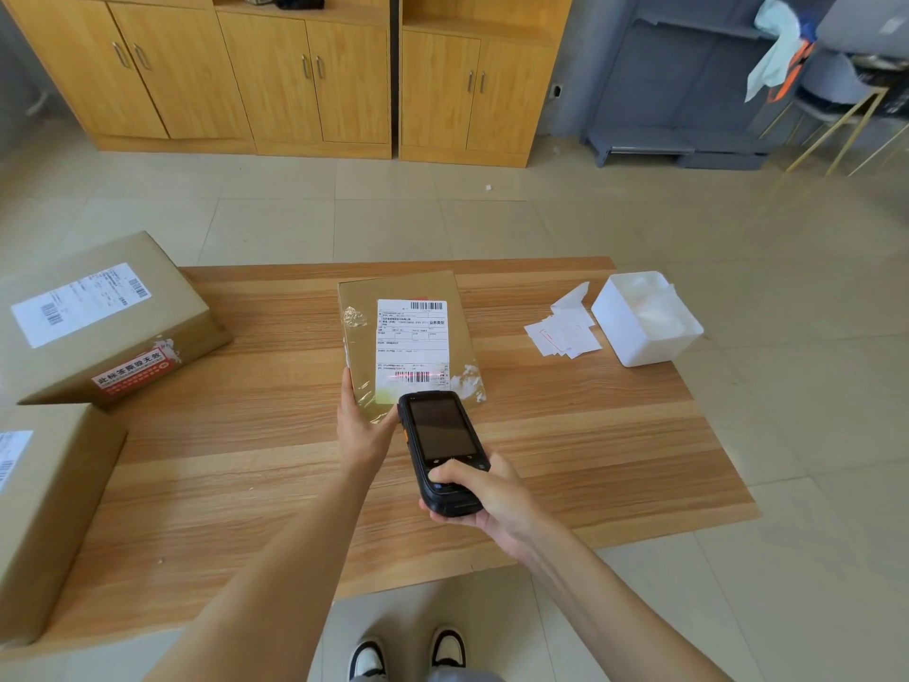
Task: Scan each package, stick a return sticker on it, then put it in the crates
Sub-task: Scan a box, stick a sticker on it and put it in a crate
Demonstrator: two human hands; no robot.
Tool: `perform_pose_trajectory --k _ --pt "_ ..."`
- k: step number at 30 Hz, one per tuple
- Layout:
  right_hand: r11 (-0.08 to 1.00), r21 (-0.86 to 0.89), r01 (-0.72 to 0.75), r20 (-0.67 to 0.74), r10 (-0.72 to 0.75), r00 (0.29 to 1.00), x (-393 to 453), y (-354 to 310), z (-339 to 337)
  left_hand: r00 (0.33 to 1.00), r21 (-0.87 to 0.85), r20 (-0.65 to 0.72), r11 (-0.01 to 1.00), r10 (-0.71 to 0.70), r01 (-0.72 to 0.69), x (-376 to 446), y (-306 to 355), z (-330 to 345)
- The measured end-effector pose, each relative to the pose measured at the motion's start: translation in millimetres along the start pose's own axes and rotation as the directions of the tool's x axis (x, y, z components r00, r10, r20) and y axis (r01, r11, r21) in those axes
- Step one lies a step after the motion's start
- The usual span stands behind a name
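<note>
Two brown cardboard boxes sit at the left end of a low wooden table [590,460]: the nearer box [44,514] at the front corner, and behind it a larger box [98,317] carrying a white shipping label and a strip of red tape printed with white characters.

At the table's centre lies the package [408,337], a flat brown cardboard parcel resting face up. Its long axis runs from the person toward the far edge, tilted slightly to the left at the top. A white shipping label [412,349] covers much of its face, with one barcode near the far end and another near the near end, where a red scan line crosses it. Clear glossy tape wrinkles along its left edge and near right corner.

The left hand [361,428] grips the package's near left corner, thumb on top and fingers curled beneath the edge. Just right of it, the right hand [484,494] is wrapped around the base of a black handheld scanner [440,447], thumb pressed on its lower keys, the dark screen facing up and the head aimed at the near barcode.

Farther right, loose white stickers [565,332] lie scattered beside a white plastic bin [644,319] at the table's far right corner.
</note>
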State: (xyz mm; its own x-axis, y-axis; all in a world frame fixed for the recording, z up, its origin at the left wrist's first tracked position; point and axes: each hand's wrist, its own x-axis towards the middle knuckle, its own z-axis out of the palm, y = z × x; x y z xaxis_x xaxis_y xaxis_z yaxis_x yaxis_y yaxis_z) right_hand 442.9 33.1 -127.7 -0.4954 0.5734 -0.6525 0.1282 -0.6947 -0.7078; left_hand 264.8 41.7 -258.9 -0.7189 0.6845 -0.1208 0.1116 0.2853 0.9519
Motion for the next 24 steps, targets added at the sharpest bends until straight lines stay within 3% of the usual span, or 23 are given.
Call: perform_pose_trajectory --k 24 --pt "1.000 0.009 -0.012 0.012 0.012 1.000 0.3 1.8 -2.1 1.000 -0.018 0.017 1.000 -0.012 0.012 1.1 -3.3 0.5"
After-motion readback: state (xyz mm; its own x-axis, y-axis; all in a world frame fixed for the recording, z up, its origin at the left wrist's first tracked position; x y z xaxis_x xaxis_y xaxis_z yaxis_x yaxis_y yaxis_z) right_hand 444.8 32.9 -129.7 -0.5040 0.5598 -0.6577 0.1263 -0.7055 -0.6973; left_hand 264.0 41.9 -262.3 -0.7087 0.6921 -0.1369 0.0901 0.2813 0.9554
